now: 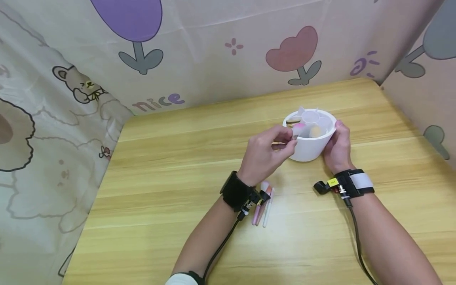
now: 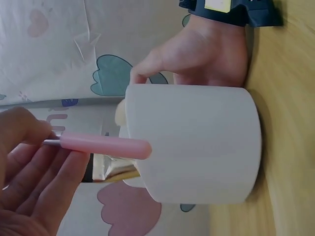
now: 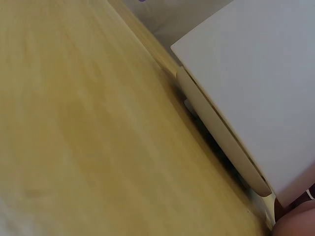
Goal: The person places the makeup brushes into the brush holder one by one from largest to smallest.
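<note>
A white round pot point(image 1: 310, 150) stands on the wooden table, with a clear divider point(image 1: 310, 116) inside it. At its left rim, my left hand point(image 1: 267, 154) pinches a makeup brush point(image 2: 106, 145) by the silver part near its head. The brush's pink handle points toward the pot, its end in front of the wall in the left wrist view; the bristles are hidden by the fingers. My right hand point(image 1: 338, 148) holds the pot's right side, thumb near the rim. Inside the pot show a beige tip point(image 1: 315, 131) and something pink point(image 1: 299, 126).
Several makeup brushes point(image 1: 267, 209) with pink and white handles lie on the table point(image 1: 171, 166) beside my left wrist, partly covered by its camera. A printed cloth point(image 1: 213, 75) hangs behind the table. A black cable point(image 1: 358, 233) runs along each forearm.
</note>
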The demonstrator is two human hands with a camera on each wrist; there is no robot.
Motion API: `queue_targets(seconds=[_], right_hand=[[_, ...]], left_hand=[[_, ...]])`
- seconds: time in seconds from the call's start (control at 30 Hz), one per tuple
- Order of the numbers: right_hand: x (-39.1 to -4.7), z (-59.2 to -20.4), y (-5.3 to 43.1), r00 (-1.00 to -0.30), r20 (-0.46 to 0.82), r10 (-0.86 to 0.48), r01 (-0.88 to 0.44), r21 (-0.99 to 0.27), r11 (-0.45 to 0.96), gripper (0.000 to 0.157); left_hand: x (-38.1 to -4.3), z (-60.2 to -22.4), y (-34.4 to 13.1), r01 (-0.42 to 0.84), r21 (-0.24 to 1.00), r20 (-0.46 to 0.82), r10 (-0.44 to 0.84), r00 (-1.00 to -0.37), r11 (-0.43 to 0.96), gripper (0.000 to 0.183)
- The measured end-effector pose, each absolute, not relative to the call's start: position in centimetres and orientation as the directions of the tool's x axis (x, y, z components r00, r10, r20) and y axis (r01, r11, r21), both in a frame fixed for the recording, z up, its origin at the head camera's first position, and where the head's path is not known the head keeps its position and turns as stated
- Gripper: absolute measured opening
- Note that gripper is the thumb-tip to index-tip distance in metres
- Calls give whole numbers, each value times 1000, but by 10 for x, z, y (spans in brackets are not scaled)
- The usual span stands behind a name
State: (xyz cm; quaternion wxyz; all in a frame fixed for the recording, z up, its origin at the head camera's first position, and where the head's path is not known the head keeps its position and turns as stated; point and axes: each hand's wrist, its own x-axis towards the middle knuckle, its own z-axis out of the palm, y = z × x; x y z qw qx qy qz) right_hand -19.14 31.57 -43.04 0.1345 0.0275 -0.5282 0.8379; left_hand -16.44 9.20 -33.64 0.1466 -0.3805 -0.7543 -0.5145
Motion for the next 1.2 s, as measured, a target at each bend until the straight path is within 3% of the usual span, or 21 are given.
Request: queue_targets(seconds=[0.63, 1.2], right_hand=[[-192, -430, 314, -966, 183, 184, -243, -886, -395, 59], [-191, -431, 316, -969, 176, 174, -233, -887, -399, 59]], left_hand=[[-167, -330, 101, 783, 609, 703, 370, -607, 127, 13], [-169, -335, 104, 773, 624, 700, 356, -619, 117, 14]])
